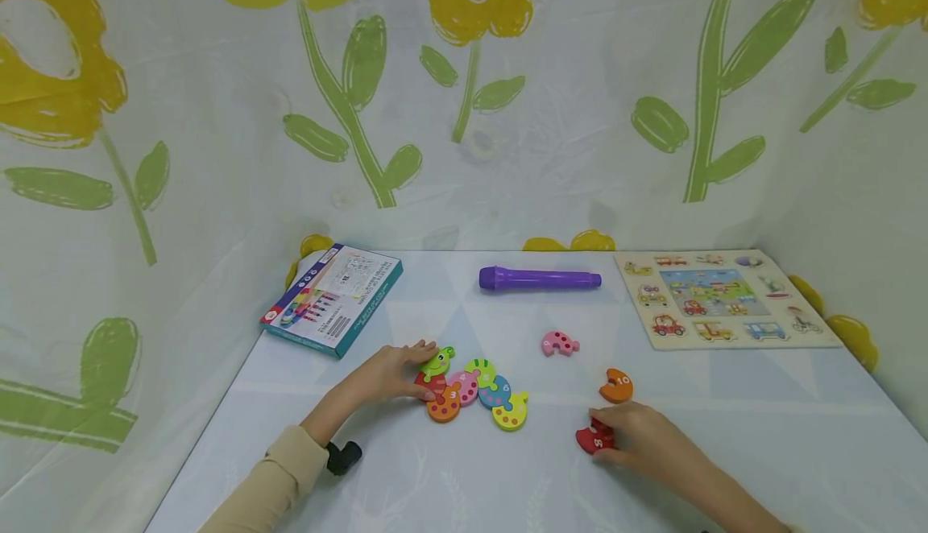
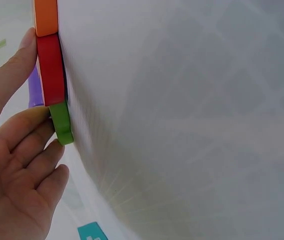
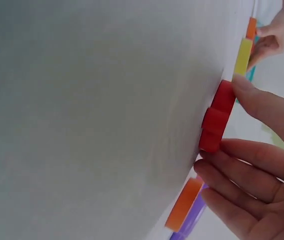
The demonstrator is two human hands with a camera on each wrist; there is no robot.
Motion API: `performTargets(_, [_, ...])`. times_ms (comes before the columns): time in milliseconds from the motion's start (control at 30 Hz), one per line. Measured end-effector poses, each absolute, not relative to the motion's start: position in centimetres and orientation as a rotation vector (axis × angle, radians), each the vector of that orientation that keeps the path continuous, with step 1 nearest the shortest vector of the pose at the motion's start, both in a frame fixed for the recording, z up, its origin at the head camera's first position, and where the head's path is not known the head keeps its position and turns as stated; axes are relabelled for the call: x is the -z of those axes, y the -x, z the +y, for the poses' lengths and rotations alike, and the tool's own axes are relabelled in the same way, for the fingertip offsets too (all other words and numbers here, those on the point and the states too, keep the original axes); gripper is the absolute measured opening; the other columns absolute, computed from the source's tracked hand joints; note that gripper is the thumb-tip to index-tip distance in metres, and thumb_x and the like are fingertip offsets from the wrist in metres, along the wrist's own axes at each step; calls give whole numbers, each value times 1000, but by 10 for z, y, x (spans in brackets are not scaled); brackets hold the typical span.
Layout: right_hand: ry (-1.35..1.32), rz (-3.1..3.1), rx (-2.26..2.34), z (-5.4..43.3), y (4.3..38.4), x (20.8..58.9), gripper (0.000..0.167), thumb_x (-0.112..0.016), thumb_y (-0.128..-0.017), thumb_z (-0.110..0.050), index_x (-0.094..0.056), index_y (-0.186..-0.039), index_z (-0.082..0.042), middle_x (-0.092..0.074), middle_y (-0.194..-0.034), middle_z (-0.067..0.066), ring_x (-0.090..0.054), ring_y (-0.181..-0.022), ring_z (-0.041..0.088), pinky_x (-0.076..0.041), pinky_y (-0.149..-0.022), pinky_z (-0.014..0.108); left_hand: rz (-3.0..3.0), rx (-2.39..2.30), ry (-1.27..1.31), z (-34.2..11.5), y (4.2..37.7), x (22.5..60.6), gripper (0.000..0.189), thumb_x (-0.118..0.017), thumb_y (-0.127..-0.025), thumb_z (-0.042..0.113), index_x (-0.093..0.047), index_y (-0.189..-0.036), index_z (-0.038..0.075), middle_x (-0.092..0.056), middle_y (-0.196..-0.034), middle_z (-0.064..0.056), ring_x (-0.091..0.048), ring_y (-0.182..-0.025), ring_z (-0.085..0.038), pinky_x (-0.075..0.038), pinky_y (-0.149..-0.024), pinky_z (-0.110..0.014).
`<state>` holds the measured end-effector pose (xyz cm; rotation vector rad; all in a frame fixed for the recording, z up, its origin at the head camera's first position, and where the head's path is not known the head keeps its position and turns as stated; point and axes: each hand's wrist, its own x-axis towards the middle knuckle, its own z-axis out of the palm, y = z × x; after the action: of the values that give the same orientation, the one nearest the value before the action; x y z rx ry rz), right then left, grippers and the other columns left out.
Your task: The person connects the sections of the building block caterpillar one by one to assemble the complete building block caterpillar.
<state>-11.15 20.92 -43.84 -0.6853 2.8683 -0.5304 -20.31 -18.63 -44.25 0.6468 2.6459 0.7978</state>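
Note:
A wooden caterpillar puzzle lies partly joined on the table, its green smiling head piece at the left end. My left hand holds that end, thumb at the red piece and fingers by the green head piece. Orange, pink, green, blue and yellow pieces follow, the yellow piece at the right end. Apart from the chain, my right hand pinches a red puzzle piece marked 8 between thumb and fingers. Just beyond that hand is a loose orange piece marked 10.
A loose pink piece lies farther back. Behind it is a purple microphone-shaped tube. A flat boxed set sits at back left, a vehicle picture board at back right. A small black object is beside the left forearm.

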Motion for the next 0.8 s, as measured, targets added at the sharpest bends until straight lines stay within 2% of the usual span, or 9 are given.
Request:
performTargets(433, [691,2776,603,194,118,439,51,-85,-73,-28,-70,-115,-5,-70,-110,5,-63,-99,20,-56,-81,38,2635,-814,-668,-188,203,444,78,-80,-75,40,-49,-143,15,-42,-148,-2,-30,-141,-25,-30,-111,-50])
performTargets(633, [579,2812,598,191,117,437,54,-88,-67,-30,-71,-113,-6,-70,-107,3,-60,-87,12,-57,-77,33,2644,-807,-679,-188,203,445,78,-80,-75,42,-50,-142,16,-43,-148,-2,-31,-141,-24,-31,-111,-48])
performTargets(800, [622,2804,645,193,118,436,50,-88,-68,-27,-72,-110,-5,-71,-101,2,-62,-86,14,-57,-75,32,2646,-796,-689,-188,204,445,78,-80,-74,42,-50,-142,15,-43,-148,-2,-32,-140,-24,-31,-110,-47])
